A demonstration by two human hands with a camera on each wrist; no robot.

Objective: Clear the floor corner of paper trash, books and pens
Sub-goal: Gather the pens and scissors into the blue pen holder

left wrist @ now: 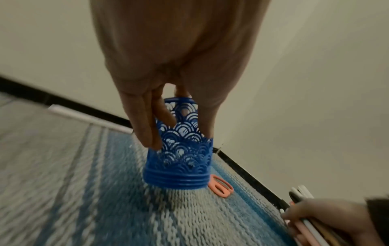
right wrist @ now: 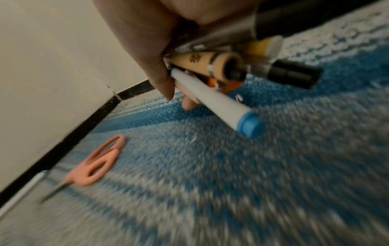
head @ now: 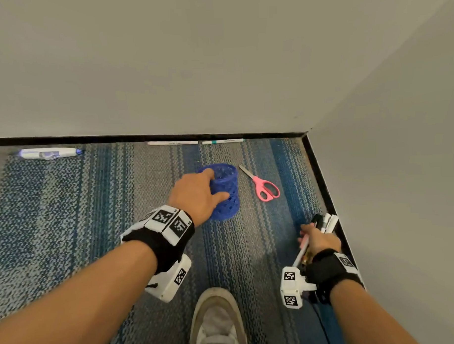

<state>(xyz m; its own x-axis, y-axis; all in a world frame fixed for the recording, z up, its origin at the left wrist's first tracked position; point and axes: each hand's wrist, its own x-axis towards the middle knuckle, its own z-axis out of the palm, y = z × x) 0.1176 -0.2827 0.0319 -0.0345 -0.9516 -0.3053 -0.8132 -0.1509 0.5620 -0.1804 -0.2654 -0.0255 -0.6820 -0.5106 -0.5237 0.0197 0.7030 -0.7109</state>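
Note:
A blue openwork pen cup [head: 225, 195] [left wrist: 181, 149] stands upright on the carpet. My left hand [head: 198, 194] [left wrist: 168, 106] grips it, fingers on one side and thumb on the other. My right hand [head: 317, 239] [right wrist: 160, 55] holds a bundle of pens and markers [head: 325, 225] [right wrist: 221, 69] near the right wall. Two white pens [head: 172, 143] [head: 222, 141] lie end to end along the back baseboard. A white and purple marker [head: 49, 153] lies at the far left. Pink-handled scissors [head: 263, 184] [right wrist: 94, 164] [left wrist: 221, 186] lie right of the cup.
The blue and grey striped carpet [head: 80, 202] meets grey walls with a black baseboard [head: 321, 173] at the back and right, forming a corner. My shoe [head: 217, 324] stands at the bottom centre.

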